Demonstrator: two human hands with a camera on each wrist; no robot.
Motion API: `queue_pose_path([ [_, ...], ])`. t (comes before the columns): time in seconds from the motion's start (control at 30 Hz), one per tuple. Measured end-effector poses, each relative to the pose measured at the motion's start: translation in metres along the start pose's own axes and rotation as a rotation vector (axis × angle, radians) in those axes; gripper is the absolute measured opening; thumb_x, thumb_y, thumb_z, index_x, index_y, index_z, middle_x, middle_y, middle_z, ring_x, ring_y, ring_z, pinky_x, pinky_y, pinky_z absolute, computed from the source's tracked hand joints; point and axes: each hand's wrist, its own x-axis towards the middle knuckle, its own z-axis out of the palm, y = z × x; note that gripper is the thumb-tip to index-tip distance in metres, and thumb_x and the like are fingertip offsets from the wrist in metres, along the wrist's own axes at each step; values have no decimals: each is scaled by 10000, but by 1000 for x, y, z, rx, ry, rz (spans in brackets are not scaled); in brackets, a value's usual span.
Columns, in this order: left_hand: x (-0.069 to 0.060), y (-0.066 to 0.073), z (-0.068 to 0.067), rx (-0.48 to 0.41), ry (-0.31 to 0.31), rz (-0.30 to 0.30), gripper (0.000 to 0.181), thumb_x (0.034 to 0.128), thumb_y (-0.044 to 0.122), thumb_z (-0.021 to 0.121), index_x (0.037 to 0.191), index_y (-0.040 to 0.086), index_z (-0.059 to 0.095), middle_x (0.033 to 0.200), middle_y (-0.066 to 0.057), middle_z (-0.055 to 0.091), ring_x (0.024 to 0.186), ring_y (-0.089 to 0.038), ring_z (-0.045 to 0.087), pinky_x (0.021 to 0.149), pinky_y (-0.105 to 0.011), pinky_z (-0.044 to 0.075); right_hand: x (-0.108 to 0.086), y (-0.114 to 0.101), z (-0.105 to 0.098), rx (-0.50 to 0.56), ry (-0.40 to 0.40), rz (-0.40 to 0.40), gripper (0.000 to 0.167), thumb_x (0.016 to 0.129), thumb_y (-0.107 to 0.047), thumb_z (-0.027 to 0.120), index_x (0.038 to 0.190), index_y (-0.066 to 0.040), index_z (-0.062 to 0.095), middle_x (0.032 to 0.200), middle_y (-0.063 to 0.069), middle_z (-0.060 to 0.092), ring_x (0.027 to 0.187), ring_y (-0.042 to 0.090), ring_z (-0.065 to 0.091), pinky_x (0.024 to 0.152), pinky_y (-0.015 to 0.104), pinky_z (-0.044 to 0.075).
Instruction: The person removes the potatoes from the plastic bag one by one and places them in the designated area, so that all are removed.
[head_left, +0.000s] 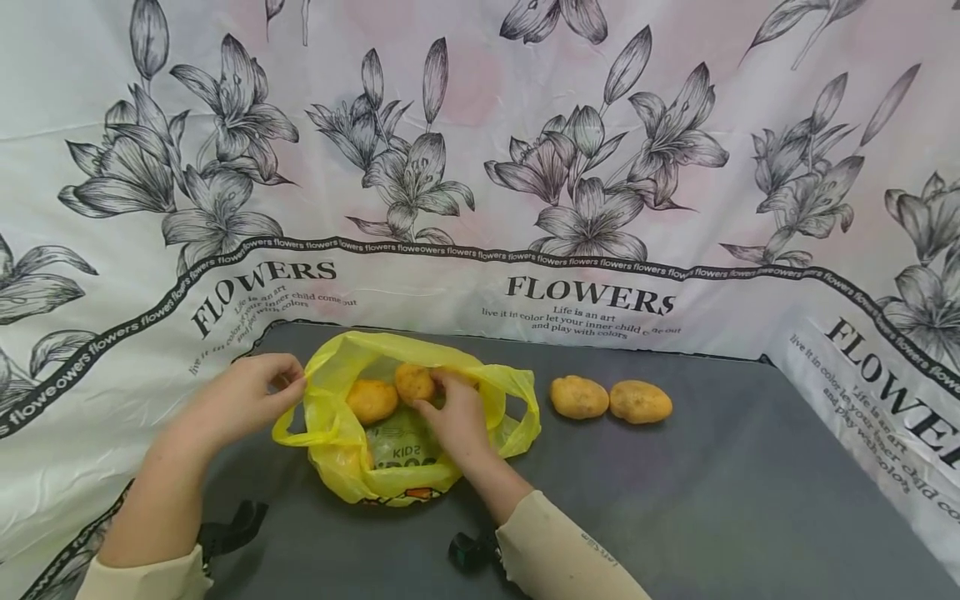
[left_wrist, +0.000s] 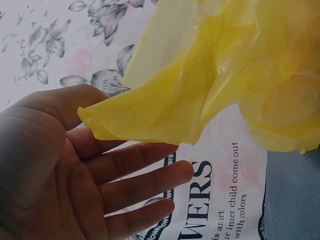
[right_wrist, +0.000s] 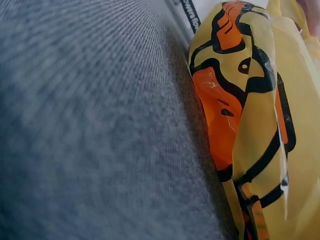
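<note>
A yellow plastic bag (head_left: 352,483) lies with its mouth spread on the grey table. The left hand (head_left: 262,392) pinches its left edge between thumb and index finger; in the left wrist view that hand (left_wrist: 65,170) has its other fingers extended beneath the yellow plastic (left_wrist: 165,105). Inside the bag, the right hand (head_left: 457,417) holds a small potato (head_left: 414,383) at its right side. Another potato (head_left: 372,402) lies to the left within the bag, and a further one (head_left: 348,458) shows at the lower left. The right wrist view shows mainly the bag's printed side (right_wrist: 255,110).
Two potatoes, one (head_left: 579,397) beside the other (head_left: 641,402), lie on the grey table (head_left: 712,500) to the right of the bag. A white flower-printed sheet (head_left: 450,292) stands behind and along the sides. Dark straps (head_left: 468,552) show near both forearms.
</note>
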Motion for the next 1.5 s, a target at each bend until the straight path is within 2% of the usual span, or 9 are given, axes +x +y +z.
queue_pose_path([
  [0.13,-1,-1,2,-5,1,-3,54,990,154,648,971,117,682,933,16,693,891,-210,642,727,-409,500,-1,2,1,-7,25,-11,498,918,-222,787,1346,-12,645,1264,117,682,1173,270,630,983,410,503],
  [0.27,-1,-2,1,5,24,0,49,986,145,653,969,113,685,934,9,691,897,-225,644,728,-412,502,1,0,-6,63,-1,2,476,918,-214,769,1343,-33,655,1244,95,696,1152,245,646,958,395,519],
  [0.53,0,-8,-5,25,19,2,69,990,149,646,985,97,690,906,18,683,839,-193,620,691,-393,492,4,-13,-32,266,-138,66,476,935,-279,744,1364,-92,656,1240,56,702,1112,234,674,880,363,553],
  [0.7,0,-14,-6,34,6,-21,78,991,150,638,993,87,682,905,8,687,819,-188,613,679,-388,484,4,-23,-54,292,-260,117,492,926,-372,741,1348,-129,675,1295,25,673,1170,238,639,918,398,532],
  [0.87,-3,-15,-1,11,-12,-30,78,991,151,636,989,86,679,909,2,691,819,-182,612,681,-385,485,3,-26,-74,289,-305,170,493,897,-419,761,1309,-155,702,1279,-7,665,1127,206,634,931,411,519],
  [1.0,-3,-15,3,0,-8,-26,78,989,148,637,987,85,683,908,-6,696,814,-177,611,680,-383,487,2,-24,-88,385,-329,189,512,918,-354,762,1339,-77,668,1289,68,650,1115,221,659,946,399,533],
  [1.13,-1,-14,3,-7,-2,-17,78,992,151,638,984,89,684,913,-3,697,826,-184,620,683,-385,490,-1,-26,-105,472,-356,199,559,950,-298,738,1408,-15,585,1366,127,593,1170,252,659,1005,416,505],
  [1.37,3,-12,1,2,9,-5,72,986,143,641,959,93,685,896,9,693,832,-190,629,691,-390,493,-2,-24,-130,506,-370,193,534,980,-232,694,1424,29,553,1380,191,585,1253,312,608,1004,373,505],
  [1.5,2,-12,0,2,1,-14,81,989,152,639,967,88,685,908,-6,700,840,-200,633,691,-392,494,-7,-19,-143,488,-388,198,551,983,-214,678,1439,54,523,1408,203,571,1259,327,605,999,367,508],
])
